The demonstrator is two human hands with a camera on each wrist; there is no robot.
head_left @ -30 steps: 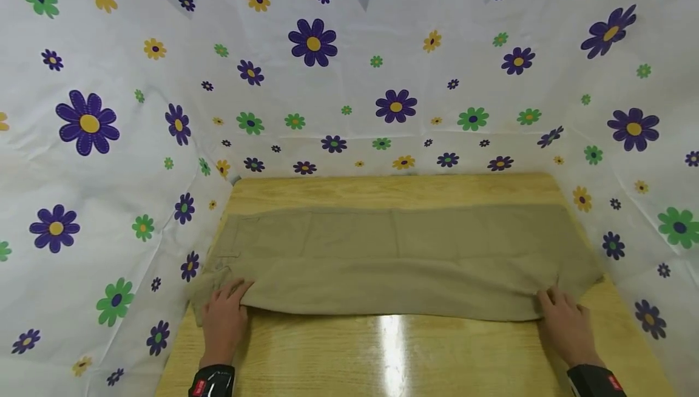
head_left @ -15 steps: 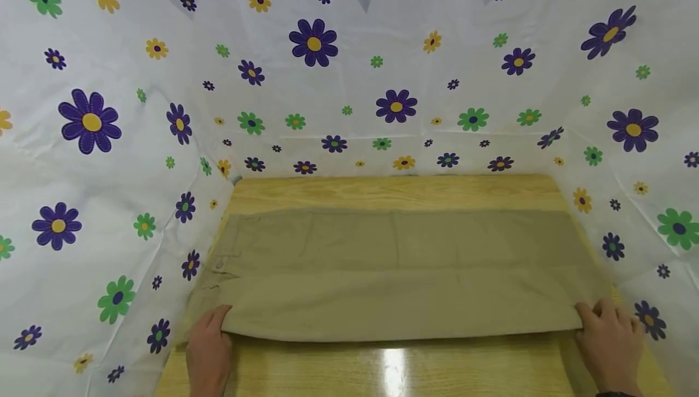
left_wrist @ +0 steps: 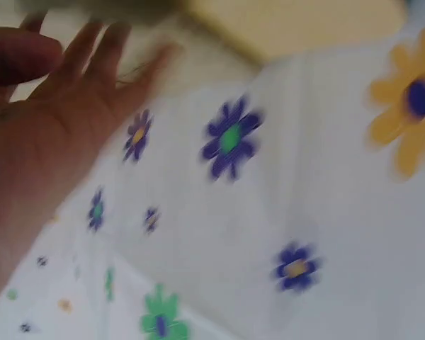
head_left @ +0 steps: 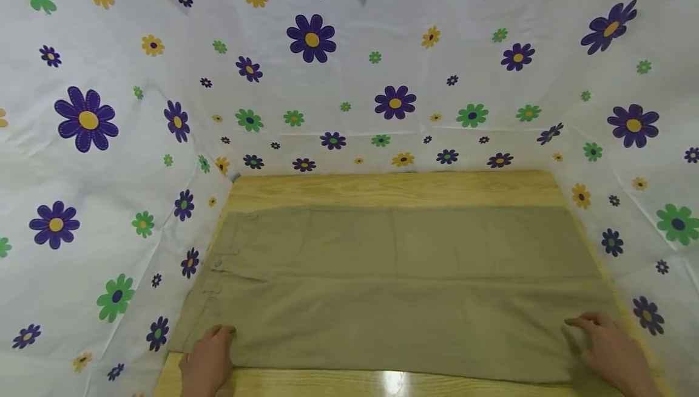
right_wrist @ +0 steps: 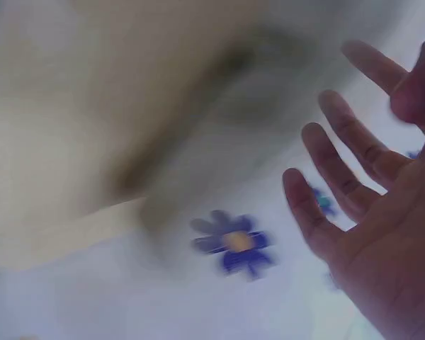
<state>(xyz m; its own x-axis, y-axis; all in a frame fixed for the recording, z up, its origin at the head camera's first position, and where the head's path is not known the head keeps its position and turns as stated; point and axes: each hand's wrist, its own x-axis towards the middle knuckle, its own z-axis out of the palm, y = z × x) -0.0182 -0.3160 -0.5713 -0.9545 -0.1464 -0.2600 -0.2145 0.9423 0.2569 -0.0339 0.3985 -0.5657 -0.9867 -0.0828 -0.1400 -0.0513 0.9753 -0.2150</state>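
Note:
A pair of khaki trousers (head_left: 349, 300) lies flat across the wooden table, with the buttoned waist at the left and the legs stretching right. My left hand (head_left: 207, 357) is at the near left part, close to the waistband; in the left wrist view its fingers (left_wrist: 74, 53) are extended and the thumb stands apart. By the near right corner, at the leg ends, my right hand (head_left: 614, 351) hovers over or beside the cloth. Its fingers (right_wrist: 333, 205) look spread and empty in the right wrist view. Whether either hand touches the cloth is hard to tell.
White sheeting (head_left: 349, 69) printed with purple, yellow and green flowers walls the table at the back and both sides. A strip of wood tabletop (head_left: 393, 187) shows behind the trousers, and another shows along the front.
The near edge of the trousers has come down toward me and now lies flat. Both hands followed it nearer, the right also moving outward, and both have let go of the edge.

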